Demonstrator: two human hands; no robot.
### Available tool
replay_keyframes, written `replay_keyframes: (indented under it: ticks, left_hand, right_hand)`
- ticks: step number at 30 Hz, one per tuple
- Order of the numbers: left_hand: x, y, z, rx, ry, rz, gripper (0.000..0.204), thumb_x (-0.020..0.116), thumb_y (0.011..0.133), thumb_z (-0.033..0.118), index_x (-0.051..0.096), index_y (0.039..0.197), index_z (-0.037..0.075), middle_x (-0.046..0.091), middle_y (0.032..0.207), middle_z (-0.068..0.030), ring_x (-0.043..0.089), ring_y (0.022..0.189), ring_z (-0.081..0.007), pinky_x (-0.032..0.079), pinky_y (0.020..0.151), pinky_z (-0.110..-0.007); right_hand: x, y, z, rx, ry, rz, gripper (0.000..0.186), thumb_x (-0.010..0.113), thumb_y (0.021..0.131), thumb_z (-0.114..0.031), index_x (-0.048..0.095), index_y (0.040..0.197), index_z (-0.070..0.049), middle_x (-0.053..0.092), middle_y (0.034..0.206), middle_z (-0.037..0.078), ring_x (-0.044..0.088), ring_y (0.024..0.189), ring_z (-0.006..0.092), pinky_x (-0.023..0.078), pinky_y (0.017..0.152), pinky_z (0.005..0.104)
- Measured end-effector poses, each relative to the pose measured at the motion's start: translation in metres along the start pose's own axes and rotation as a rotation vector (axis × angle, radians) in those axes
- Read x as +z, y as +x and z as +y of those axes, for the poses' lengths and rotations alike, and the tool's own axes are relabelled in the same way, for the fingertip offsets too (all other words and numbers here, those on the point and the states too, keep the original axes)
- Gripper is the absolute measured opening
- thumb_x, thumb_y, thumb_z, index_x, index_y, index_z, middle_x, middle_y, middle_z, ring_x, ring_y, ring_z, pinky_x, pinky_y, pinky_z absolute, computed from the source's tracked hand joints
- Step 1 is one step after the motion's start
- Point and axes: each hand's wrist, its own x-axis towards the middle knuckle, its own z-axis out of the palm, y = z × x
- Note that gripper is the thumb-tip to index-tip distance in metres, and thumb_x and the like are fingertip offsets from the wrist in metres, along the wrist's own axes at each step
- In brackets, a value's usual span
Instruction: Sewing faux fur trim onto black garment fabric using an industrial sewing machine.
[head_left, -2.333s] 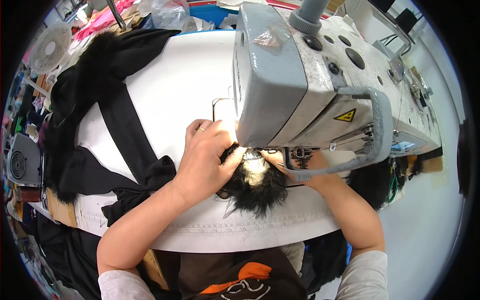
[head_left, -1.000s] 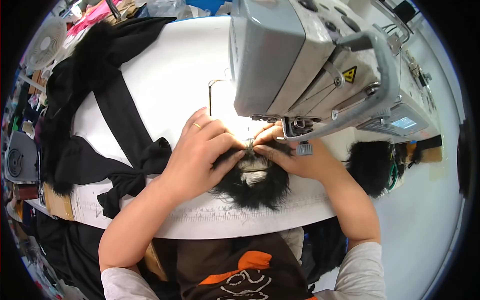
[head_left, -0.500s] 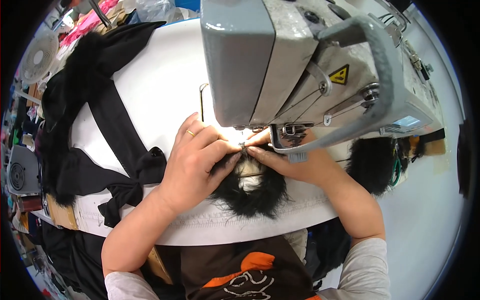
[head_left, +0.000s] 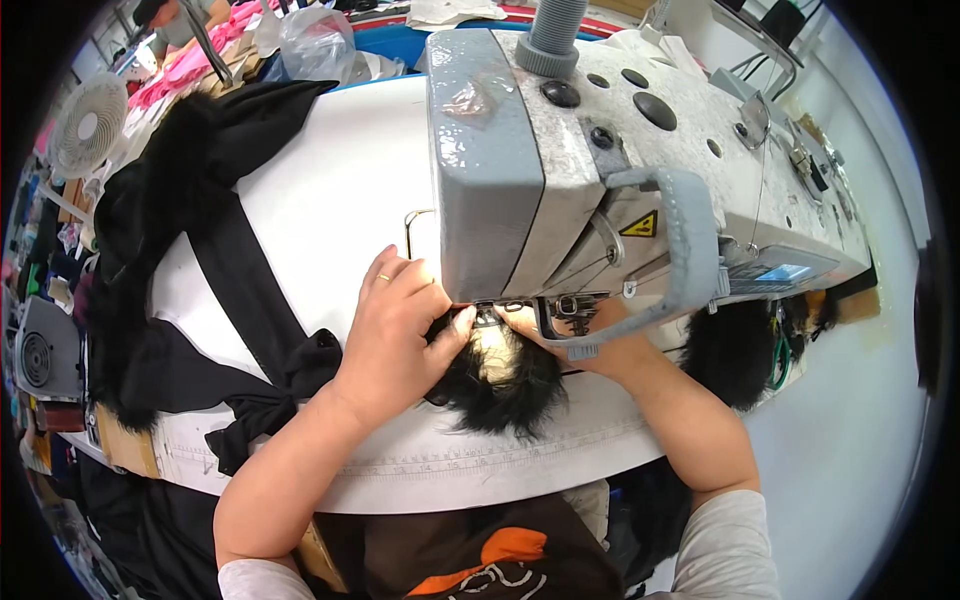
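A small piece of black fur [head_left: 510, 400], with a pale patch in its middle, lies under the head of a grey and white sewing machine [head_left: 485, 190]. My left hand [head_left: 392, 325] is closed on the fur's left edge, its thumb pressed down close beside the lit needle area; a ring is on one finger. On the other side my right hand [head_left: 612, 350] pinches the fur's edge, its thumb nearly facing the left one. The grey guard bar [head_left: 690, 250] and the machine head hide most of the right fingers.
Black cloth with fur trim [head_left: 245, 270] is spread over the left of the white table [head_left: 340, 190]. A printed ruler scale [head_left: 430, 466] runs along the front edge. More black fur [head_left: 725, 350] and green-handled scissors [head_left: 780, 350] lie at the right. A fan [head_left: 88, 125] stands far left.
The view has tilted, so more of the machine's top shows. Both hands stay at the fur by the needle; the right fingers are now more hidden behind the machine.
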Motion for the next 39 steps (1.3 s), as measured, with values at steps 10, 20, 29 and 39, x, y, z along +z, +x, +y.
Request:
replay_keyframes:
  ticks: [10, 20, 29, 39]
  left_hand:
    - [0.001, 0.006, -0.007, -0.089, -0.042, 0.013, 0.018, 0.08, 0.08, 0.006, 0.064, 0.085, 0.001, 0.06, 0.092, -0.0129, 0.057, 0.094, -0.038, 0.044, 0.113, -0.053]
    - [0.002, 0.012, -0.007, -0.12, -0.13, 0.038, 0.009, 0.078, 0.079, 0.005, 0.071, 0.084, 0.004, 0.063, 0.086, -0.0099, 0.057, 0.088, -0.0336, 0.047, 0.102, -0.044]
    - [-0.001, 0.008, -0.01, -0.135, -0.126, 0.014, 0.01, 0.079, 0.08, 0.006, 0.07, 0.084, 0.003, 0.061, 0.083, -0.0096, 0.058, 0.088, -0.0332, 0.047, 0.101, -0.044]
    - [-0.012, -0.001, 0.016, 0.23, 0.322, -0.026, 0.018, 0.065, 0.078, -0.002, 0.068, 0.094, 0.007, 0.061, 0.102, -0.0062, 0.061, 0.098, -0.029, 0.043, 0.115, -0.053]
  right_hand:
    - [-0.03, 0.0, -0.035, -0.074, 0.02, -0.024, 0.035, 0.071, 0.099, -0.027, 0.073, 0.129, -0.008, 0.077, 0.127, 0.009, 0.07, 0.122, 0.0279, 0.052, 0.109, 0.0416]
    - [-0.006, -0.001, 0.006, -0.15, 0.11, 0.018, 0.033, 0.068, 0.103, -0.028, 0.074, 0.133, -0.013, 0.076, 0.13, 0.007, 0.069, 0.122, 0.0258, 0.051, 0.108, 0.039]
    - [-0.027, -0.008, -0.019, -0.267, 0.364, 0.069, 0.018, 0.06, 0.095, -0.015, 0.069, 0.111, -0.016, 0.074, 0.108, 0.01, 0.072, 0.098, 0.0336, 0.057, 0.082, 0.0473]
    - [-0.021, -0.006, -0.015, -0.184, -0.002, 0.181, 0.023, 0.079, 0.097, -0.019, 0.077, 0.113, -0.003, 0.08, 0.108, 0.012, 0.077, 0.099, 0.0265, 0.061, 0.086, 0.0383]
